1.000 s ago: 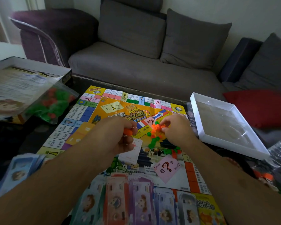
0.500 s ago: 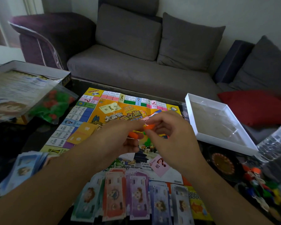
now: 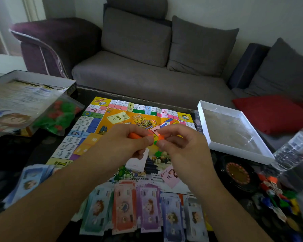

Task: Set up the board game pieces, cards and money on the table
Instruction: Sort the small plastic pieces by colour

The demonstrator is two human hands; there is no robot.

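Orange piece [image 3: 160, 137] at frame centre, pinched in right hand [image 3: 177, 145] fingertips, above the board [image 3: 101, 123]. Since half a second back, both hands sit slightly higher and closer; the right hand has turned, showing the piece. Left hand [image 3: 124, 145] curled, gripping another orange piece [image 3: 135, 135], thumb meeting the right's fingertips. White cards [image 3: 137, 161] lie on the board just below the hands. Money [image 3: 140, 206] fans along lower centre. White tray [image 3: 234, 151] right; bag of green and red pieces [image 3: 59, 117] upper left.
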